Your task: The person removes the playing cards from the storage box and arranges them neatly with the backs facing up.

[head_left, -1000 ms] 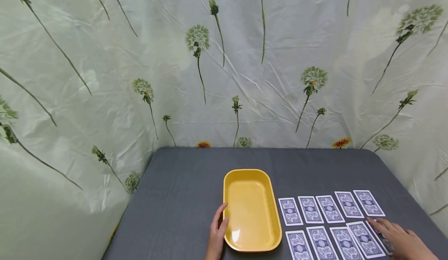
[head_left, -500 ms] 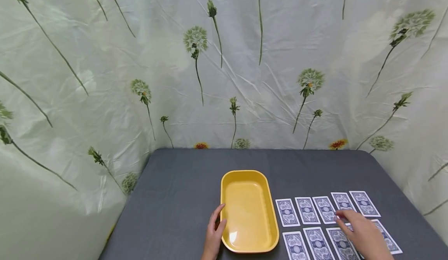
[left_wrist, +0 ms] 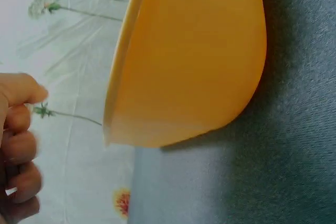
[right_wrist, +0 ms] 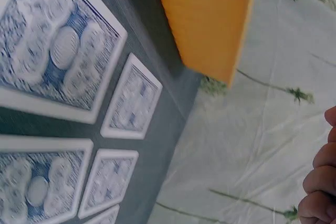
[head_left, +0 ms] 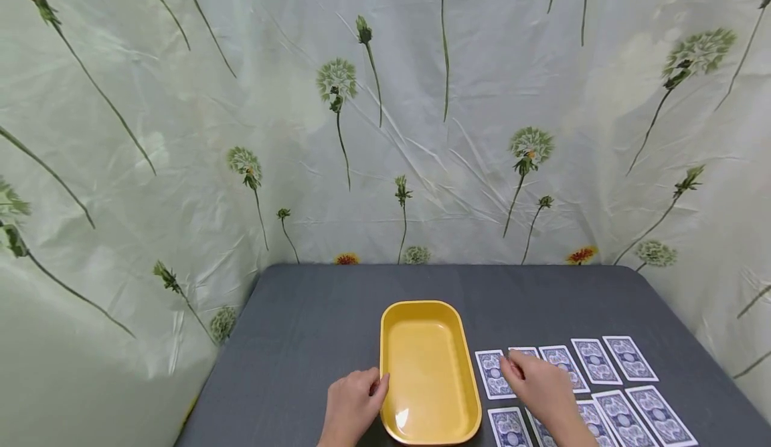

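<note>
Beside the left rim of a yellow tray [head_left: 429,360], my left hand [head_left: 351,403] is curled into a fist with nothing in it. In the left wrist view its curled fingers [left_wrist: 23,150] stand apart from the tray wall [left_wrist: 194,51]. My right hand [head_left: 542,390], also fisted and holding nothing, is over the left part of two rows of face-down playing cards [head_left: 626,358]. It hides parts of several cards. In the right wrist view the curled fingers [right_wrist: 320,182] are away from the blue-backed cards [right_wrist: 65,48].
A dark grey cloth covers the table [head_left: 313,326]. Behind it and along both sides hangs a pale curtain [head_left: 289,99] printed with dandelions. The tray stands just left of the cards.
My right hand has moved left from the far-right cards to above the left ones, its fingers curling in. My left hand has drawn back from the tray's rim and curled into a fist.
</note>
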`<state>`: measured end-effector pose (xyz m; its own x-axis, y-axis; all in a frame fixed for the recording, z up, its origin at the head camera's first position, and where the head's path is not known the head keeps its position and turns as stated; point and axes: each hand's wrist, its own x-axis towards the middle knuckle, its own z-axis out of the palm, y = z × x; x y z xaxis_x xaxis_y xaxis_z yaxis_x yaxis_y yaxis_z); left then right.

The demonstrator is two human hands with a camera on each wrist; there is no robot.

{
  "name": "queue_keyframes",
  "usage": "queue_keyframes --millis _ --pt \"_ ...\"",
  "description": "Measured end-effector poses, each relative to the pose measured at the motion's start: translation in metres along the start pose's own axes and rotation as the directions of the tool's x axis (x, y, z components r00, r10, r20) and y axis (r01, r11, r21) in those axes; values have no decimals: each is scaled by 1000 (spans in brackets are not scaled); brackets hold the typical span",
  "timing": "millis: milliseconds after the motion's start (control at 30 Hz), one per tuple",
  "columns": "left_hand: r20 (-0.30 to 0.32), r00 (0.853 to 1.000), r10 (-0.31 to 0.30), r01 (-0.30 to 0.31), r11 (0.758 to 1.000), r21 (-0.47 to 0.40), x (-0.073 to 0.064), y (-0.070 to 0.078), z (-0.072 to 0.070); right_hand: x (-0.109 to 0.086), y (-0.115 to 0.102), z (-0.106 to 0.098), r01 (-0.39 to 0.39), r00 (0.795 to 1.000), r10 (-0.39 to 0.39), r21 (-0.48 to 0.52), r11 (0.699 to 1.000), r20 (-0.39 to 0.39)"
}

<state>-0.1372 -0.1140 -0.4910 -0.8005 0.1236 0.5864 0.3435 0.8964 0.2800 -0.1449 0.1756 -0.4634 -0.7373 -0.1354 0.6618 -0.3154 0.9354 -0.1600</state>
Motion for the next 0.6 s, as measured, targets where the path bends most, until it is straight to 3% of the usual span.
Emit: queue_keyframes --millis 100,267,433,500,600 --pt "1 1000 28 -28 999 20 -3 6 -2 -5 -4 5 45 999 -44 8 999 -11" --pt "19 999 39 -40 999 22 -7 11 1 -10 -8 10 25 998 -26 20 1000 60" --pt "6 1000 23 -23 999 41 -6 14 3 -12 -10 11 7 997 -8 20 1000 80" --pt "11 1000 18 -18 999 50 -5 15 3 -12 -10 11 8 997 -9 19 1000 76" --pt "-29 999 45 -42 996 73 -2 15 1 -10 -11 11 29 999 -29 12 1000 37"
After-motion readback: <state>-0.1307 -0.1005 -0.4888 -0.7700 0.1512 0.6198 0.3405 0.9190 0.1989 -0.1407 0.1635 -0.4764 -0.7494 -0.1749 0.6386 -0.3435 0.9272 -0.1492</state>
